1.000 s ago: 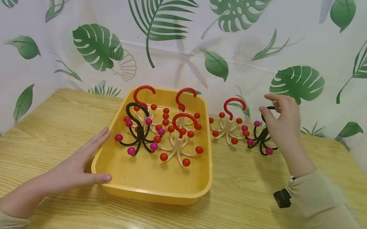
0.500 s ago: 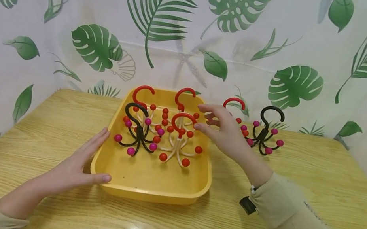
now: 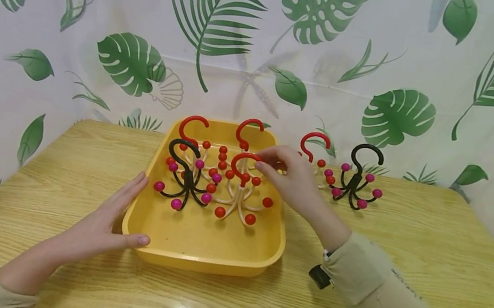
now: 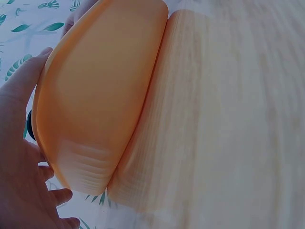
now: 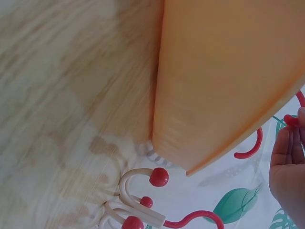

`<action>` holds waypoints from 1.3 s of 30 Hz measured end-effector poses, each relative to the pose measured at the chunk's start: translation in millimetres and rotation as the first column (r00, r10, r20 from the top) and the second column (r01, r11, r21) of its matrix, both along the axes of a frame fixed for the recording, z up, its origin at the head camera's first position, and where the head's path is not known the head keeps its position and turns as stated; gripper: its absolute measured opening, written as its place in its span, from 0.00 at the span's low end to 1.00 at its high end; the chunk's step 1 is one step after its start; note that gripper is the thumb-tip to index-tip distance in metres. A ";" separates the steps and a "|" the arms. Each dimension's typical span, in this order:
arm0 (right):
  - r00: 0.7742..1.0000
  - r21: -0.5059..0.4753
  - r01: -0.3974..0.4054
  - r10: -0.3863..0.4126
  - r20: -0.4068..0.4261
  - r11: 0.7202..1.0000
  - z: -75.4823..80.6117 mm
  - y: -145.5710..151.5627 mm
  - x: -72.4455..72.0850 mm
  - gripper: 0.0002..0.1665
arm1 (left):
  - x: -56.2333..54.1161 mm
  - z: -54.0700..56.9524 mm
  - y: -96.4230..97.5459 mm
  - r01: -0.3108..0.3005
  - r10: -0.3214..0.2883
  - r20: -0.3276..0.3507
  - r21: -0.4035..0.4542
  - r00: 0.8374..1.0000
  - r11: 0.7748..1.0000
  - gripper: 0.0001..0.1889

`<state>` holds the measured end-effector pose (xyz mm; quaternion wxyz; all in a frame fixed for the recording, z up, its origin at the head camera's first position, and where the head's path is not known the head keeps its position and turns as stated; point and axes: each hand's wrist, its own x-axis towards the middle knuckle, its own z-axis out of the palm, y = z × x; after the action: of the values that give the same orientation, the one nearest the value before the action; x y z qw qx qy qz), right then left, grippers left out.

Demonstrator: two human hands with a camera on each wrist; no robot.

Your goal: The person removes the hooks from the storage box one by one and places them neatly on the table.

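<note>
In the head view, my left hand [image 3: 91, 234] rests against the left side of a yellow plastic tub [image 3: 198, 258], thumb on the near rim, fingers extended along the outside. My right hand [image 3: 295, 186] reaches over the tub's right rim. Its thumb and fingers pinch the tip of a red hook on a white-armed hanger [image 3: 241, 192] with red balls; the right wrist view also shows the red hook tip [image 5: 289, 120] between the fingers. Beside it stands a black hanger [image 3: 188, 179] with pink balls. Two red-hooked hangers stand behind, the left one [image 3: 182, 127] and the right one [image 3: 241, 130].
On the wooden table [image 3: 324, 306], right of the tub, stand a red-hooked white hanger [image 3: 305, 142], partly hidden by my right hand, and a black hanger [image 3: 355, 183] with pink balls. A leaf-patterned cloth [image 3: 221, 74] hangs behind the table.
My right hand has left the black hanger on the table, moved left to the tub and taken hold of the front red hook. My left hand stays put.
</note>
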<state>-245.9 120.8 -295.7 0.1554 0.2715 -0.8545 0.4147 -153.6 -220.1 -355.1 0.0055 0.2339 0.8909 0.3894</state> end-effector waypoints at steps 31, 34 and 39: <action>0.987 -0.123 0.056 -0.073 -0.141 0.991 44.5 25.8 39.7 0.10 | -0.5 -1.5 -0.3 -0.001 0.001 -0.005 0.005 1.000 1.000 0.53; 0.980 -0.123 0.089 -0.109 -0.166 0.988 50.4 36.6 44.9 0.11 | -1.6 -2.6 -1.4 -0.007 0.007 0.001 0.003 1.000 1.000 0.52; 0.965 -0.120 0.156 -0.177 -0.193 0.980 57.5 55.6 48.1 0.11 | -2.7 -3.4 -2.1 -0.010 0.010 -0.004 -0.006 1.000 1.000 0.52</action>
<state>-197.8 176.3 -238.3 0.2900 0.2309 -0.8312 0.4143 -156.3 -222.2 -358.5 0.0024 0.2302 0.8933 0.3861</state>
